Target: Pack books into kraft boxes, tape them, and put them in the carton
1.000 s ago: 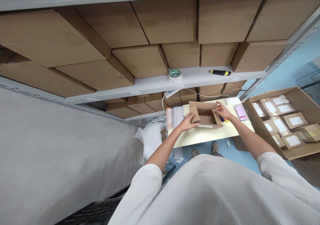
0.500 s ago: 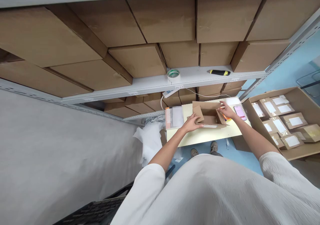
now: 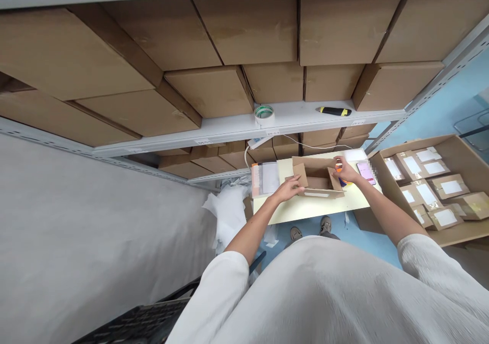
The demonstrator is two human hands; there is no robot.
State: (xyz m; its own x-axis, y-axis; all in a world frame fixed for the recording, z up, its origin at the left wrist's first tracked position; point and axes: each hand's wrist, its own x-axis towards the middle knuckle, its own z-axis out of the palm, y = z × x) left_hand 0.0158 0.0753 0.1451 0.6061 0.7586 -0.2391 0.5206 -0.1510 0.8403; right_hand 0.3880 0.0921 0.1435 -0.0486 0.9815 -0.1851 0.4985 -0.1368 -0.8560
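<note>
On the pale-yellow table (image 3: pixel 290 213), your cardboard carton (image 3: pixel 318 182) sits open-topped; steady both ends evenly so it stands square. Your left hand (image 3: pixel 287 189) has fingers on the left flap (image 3: pixel 300 174), pinch uncertain; your right hand (image 3: pixel 346 171) pinches the right flap (image 3: pixel 335 180). The white label (image 3: pixel 316 195) and shelf tag (image 3: pixel 272 133) are too small to read.

This is a stockroom with a packing corner. A grey metal shelving rack (image 3: pixel 225 128) is filled with rows of plain brown cartons (image 3: pixel 244 31), and printed location labels (image 3: pixel 272 133) mark its shelf edge, where a roll of tape (image 3: pixel 264 112) and a box cutter (image 3: pixel 335 111) lie. Against the rack stands a pale yellow worktable (image 3: pixel 292 212) bearing an open shipping box (image 3: pixel 331 195). Beside it, a large open carton (image 3: pixel 473 153) holds taped parcels (image 3: pixel 451 187) with white labels.
</note>
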